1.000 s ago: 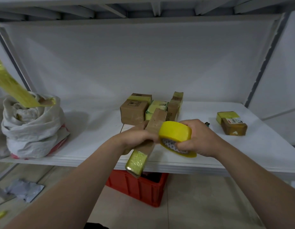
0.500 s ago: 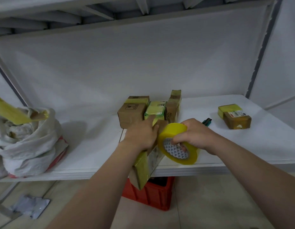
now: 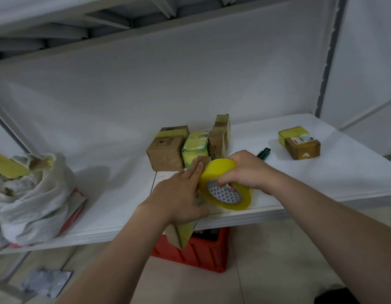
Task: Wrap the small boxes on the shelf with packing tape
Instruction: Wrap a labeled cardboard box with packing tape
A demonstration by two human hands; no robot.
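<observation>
White sack [image 3: 34, 194] left; red crate [image 3: 196, 255] below centre; crumpled grey plastic [image 3: 47, 281] lower left.

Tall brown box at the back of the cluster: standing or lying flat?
Standing. The tall brown box is on its narrow end on the shelf, topping the green box beside it.

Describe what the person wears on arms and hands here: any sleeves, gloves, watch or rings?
Nothing shows on them. The left hand and right hand are bare, with no gloves and no rings that can be seen. The left forearm and right forearm are uncovered up to the frame's edge, so no sleeve appears, and neither wrist carries a watch or band.
</observation>
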